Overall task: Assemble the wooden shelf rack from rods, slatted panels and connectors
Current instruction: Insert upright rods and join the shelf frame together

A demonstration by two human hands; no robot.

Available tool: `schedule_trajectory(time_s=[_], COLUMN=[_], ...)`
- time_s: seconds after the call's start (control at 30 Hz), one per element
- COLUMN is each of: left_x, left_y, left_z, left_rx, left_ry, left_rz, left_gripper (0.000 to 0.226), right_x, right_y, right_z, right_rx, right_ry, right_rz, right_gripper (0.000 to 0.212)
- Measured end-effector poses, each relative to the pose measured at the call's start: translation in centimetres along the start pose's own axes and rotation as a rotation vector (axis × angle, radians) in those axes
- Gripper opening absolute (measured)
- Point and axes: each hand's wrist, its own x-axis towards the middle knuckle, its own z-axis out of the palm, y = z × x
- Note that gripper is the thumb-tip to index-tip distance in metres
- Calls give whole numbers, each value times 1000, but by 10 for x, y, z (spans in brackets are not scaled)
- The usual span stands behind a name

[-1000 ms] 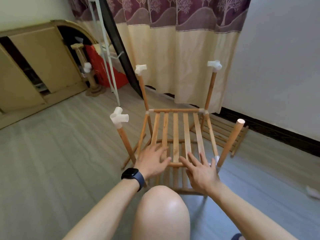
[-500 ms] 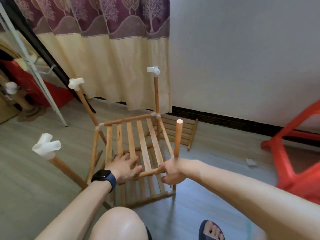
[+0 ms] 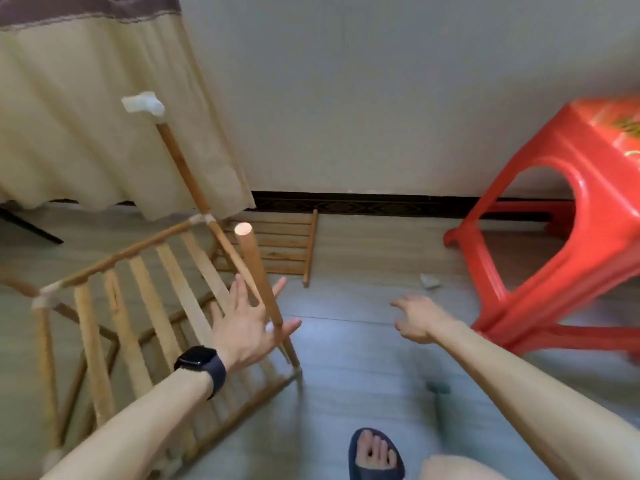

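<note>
The half-built wooden rack [image 3: 145, 282] stands on the floor at the left, with a slatted panel fixed between its rods. One upright rod [image 3: 258, 278] at the near right corner has a bare top. The far rod carries a white connector [image 3: 142, 102]. My left hand [image 3: 247, 322] is spread open against the bare-topped rod, fingers straight. My right hand [image 3: 417, 318] hovers over the floor to the right, fingers loosely spread, holding nothing. A small white connector [image 3: 429, 281] lies on the floor beyond it. A loose slatted panel [image 3: 284, 249] lies by the wall.
A red plastic stool [image 3: 561, 216] stands at the right. A curtain [image 3: 86, 116] hangs at the back left, a grey wall behind. My sandalled foot [image 3: 375, 453] is on the floor at the bottom.
The view has swung right. My right hand let go of the rack's corner and moved right over the floor. My left hand shifted from the panel's front rail to the bare-topped rod.
</note>
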Motion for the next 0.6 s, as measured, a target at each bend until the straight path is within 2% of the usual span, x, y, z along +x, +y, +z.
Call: schedule_trajectory(time_s=[0.17, 0.3, 0.5, 0.6], left_x=[39, 61, 68, 71], left_y=[39, 57, 63, 64], left_z=[7, 10, 18, 18], left_rx=[-53, -40, -58, -69], left_ry=[119, 149, 165, 163], left_rz=[-126, -182, -198, -201], left_gripper=[89, 82, 78, 75], right_x=[53, 91, 151, 167], right_y=[63, 74, 89, 92], right_z=[59, 62, 49, 56], right_rx=[48, 157, 230, 227], right_ry=[37, 65, 69, 52], right_rz=[215, 333, 423, 431], right_gripper=[68, 74, 72, 61])
